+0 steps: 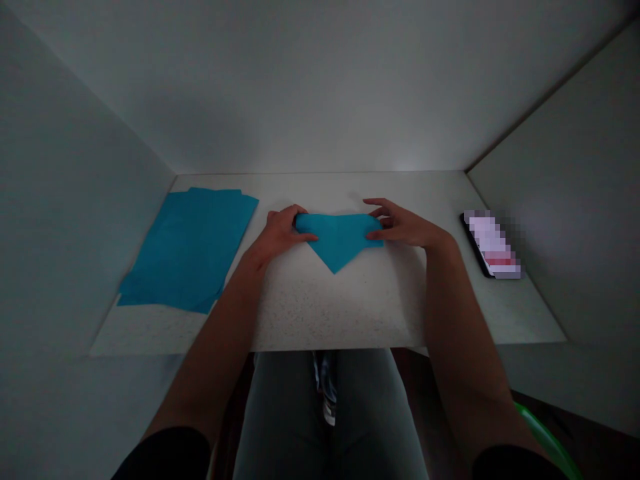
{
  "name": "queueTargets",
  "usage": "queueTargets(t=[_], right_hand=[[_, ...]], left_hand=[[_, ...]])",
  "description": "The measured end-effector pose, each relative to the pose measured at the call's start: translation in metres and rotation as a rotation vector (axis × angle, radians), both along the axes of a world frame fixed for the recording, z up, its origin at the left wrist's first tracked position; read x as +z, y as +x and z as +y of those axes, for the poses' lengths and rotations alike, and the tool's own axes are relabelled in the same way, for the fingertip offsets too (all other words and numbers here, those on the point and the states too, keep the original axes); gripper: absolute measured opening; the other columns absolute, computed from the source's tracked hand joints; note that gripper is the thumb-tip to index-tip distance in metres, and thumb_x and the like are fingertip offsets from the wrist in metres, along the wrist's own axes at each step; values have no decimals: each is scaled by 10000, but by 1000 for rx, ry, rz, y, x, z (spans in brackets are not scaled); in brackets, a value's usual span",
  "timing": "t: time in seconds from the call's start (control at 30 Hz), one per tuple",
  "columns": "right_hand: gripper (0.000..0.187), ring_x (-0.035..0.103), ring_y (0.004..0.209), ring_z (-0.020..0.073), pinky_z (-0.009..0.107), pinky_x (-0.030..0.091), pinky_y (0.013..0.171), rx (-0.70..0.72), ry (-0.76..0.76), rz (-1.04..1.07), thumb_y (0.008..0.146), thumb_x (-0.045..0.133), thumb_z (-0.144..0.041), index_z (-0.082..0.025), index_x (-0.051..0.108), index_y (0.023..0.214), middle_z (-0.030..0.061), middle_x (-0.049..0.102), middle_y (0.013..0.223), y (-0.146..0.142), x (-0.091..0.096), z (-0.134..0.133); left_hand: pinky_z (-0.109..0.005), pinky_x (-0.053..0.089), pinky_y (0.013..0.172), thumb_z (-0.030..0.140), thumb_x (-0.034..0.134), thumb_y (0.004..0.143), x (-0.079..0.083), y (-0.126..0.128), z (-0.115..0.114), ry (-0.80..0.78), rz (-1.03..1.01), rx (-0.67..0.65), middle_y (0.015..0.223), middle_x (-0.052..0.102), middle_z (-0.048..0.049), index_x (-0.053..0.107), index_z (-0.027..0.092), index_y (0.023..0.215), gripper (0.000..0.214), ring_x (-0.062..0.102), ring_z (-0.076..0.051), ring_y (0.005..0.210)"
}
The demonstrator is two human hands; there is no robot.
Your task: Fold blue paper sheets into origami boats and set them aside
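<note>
While two hands (280, 235) (409, 227) pinch one folded sheet (337, 240) | one blue stack (193, 243), one phone (490, 243) flank it

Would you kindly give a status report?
Left hand holding folded blue paper by one end. Right hand on the other end. Nothing blocking; paper stack, phone aside.

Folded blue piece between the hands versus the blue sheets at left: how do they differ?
The folded piece looks smaller than the sheets. The folded piece tapers to a point toward the person; the sheets form a roughly four-sided, uneven stack. The left hand and right hand touch the folded piece, not the sheets. Both are blue.
</note>
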State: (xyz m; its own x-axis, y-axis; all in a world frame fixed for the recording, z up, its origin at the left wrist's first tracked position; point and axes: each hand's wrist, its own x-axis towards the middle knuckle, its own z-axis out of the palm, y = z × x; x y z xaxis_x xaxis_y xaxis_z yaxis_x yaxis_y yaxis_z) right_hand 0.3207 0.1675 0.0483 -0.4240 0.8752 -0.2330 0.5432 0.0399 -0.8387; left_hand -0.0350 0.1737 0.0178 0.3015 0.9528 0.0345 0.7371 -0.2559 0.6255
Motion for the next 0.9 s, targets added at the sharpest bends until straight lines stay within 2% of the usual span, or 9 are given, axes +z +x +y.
queueTargets(t=[0.13, 0.2, 0.3, 0.37, 0.47, 0.53, 0.6, 0.77, 0.9], right_hand=[[999, 720, 977, 269, 500, 663, 925, 26, 11, 14, 828, 856, -474, -365, 417, 1720, 129, 671, 1415, 1, 0, 0], [950, 704, 925, 241, 468, 662, 878, 50, 29, 34, 846, 828, -444, -374, 436, 1708, 120, 662, 1455, 1, 1, -1], [831, 671, 858, 199, 435, 649, 836, 66, 94, 64, 858, 803, -395, -377, 524, 1640, 106, 612, 1588, -1, 2, -1], [683, 667, 857, 197, 441, 639, 857, 61, 141, 78, 870, 791, -384, -358, 626, 1533, 90, 622, 1596, -2, 3, 1], [416, 704, 1009, 257, 480, 615, 982, 75, 158, 128, 888, 775, -429, -312, 755, 1287, 76, 745, 1389, 0, 1, 4], [342, 709, 1135, 292, 506, 580, 1074, 106, 120, 152, 880, 772, -460, -301, 781, 1183, 70, 784, 1257, 2, 1, 5], [376, 711, 1170, 304, 522, 564, 1104, 133, 65, 124, 852, 793, -453, -297, 788, 1194, 72, 786, 1242, 4, 3, 4], [555, 723, 1003, 285, 517, 604, 994, 150, 11, -28, 813, 835, -434, -304, 756, 1347, 84, 766, 1257, 9, 9, -2], [476, 725, 1023, 300, 507, 609, 976, 137, 24, -16, 834, 806, -515, -302, 776, 1258, 80, 784, 1149, 6, 5, 1]], left_hand=[[-502, 470, 1082, 416, 965, 760, 1, 1, 0, -22, 3, 8, 1102, 770, -54, 674, 249, 1255, 598, 706, -310, 1041], [-506, 474, 1081, 427, 957, 763, 1, 1, 0, -28, 6, 3, 1112, 775, -54, 675, 255, 1262, 598, 705, -316, 1049], [-520, 472, 1096, 442, 947, 769, 1, 1, 0, -30, 17, 4, 1130, 778, -64, 681, 255, 1257, 586, 705, -330, 1070], [-533, 462, 1118, 446, 946, 770, 2, 2, -1, -29, 27, 13, 1149, 777, -73, 686, 253, 1252, 581, 705, -343, 1098], [-534, 462, 1127, 454, 942, 780, 4, 2, -2, -32, 34, 22, 1172, 777, -83, 691, 249, 1252, 572, 703, -351, 1129], [-521, 478, 1110, 462, 937, 787, 5, 3, -3, -38, 30, 20, 1183, 777, -88, 692, 244, 1255, 571, 702, -348, 1137], [-512, 493, 1090, 462, 934, 793, 5, 2, -4, -35, 21, 21, 1190, 776, -88, 690, 246, 1259, 569, 700, -346, 1144], [-520, 493, 1074, 429, 947, 792, 1, 1, -1, 2, -2, 49, 1181, 775, -85, 688, 259, 1263, 564, 702, -345, 1126], [-512, 481, 1083, 451, 959, 780, -2, 0, 1, 37, -19, 47, 1184, 778, -77, 679, 265, 1279, 602, 703, -321, 1080]])
